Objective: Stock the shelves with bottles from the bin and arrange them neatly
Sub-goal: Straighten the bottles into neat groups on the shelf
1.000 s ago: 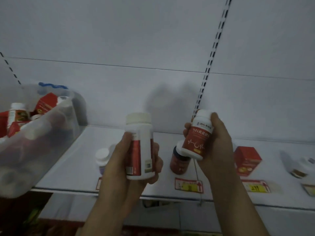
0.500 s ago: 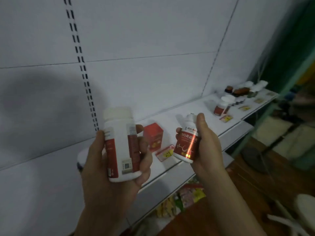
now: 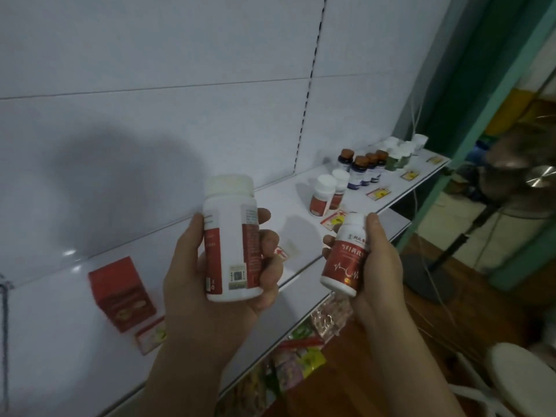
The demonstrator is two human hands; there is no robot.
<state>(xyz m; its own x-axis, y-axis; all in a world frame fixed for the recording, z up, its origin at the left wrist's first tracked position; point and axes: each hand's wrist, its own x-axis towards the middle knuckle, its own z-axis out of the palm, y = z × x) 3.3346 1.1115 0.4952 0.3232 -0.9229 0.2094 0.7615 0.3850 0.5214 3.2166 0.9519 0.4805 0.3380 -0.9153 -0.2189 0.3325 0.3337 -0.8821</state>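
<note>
Two bottles in the hands, one each, both held above the front edge of the shelf (image 3: 355, 203) and apart from each other. Large bottle (image 3: 231, 239): white cap, white body with red label bands, upright with a slight tilt, gripped by the left hand (image 3: 207, 284), thumb up its left side, fingers (image 3: 270, 239) curled round the right side. Small bottle (image 3: 346, 254): white cap, red label with white script and a heartbeat line, tilted cap-up toward the back, gripped by the right hand (image 3: 379, 266), thumb along its right side, fingertips showing at its left. Both forearms rising from the bottom of the view, palms turned inward.

On the shelf, counted outward: one red box (image 3: 120, 293) near the front edge at the left. Two white-capped red-label bottles (image 3: 323, 195) standing together toward the right, one just behind the other. Four dark bottles with brown caps (image 3: 361, 171) clustered beyond them. Then several white-capped bottles with green labels (image 3: 397, 155) at the far right end, exact number hard to tell. Price tags (image 3: 378, 193) lying along the front edge, about six in view.

Behind the shelf, a white back panel (image 3: 150, 70) with a slotted upright. Below the front edge, coloured packets (image 3: 301, 359) on a lower level. At the lower right, a white stool (image 3: 523, 374) on a wooden floor.
</note>
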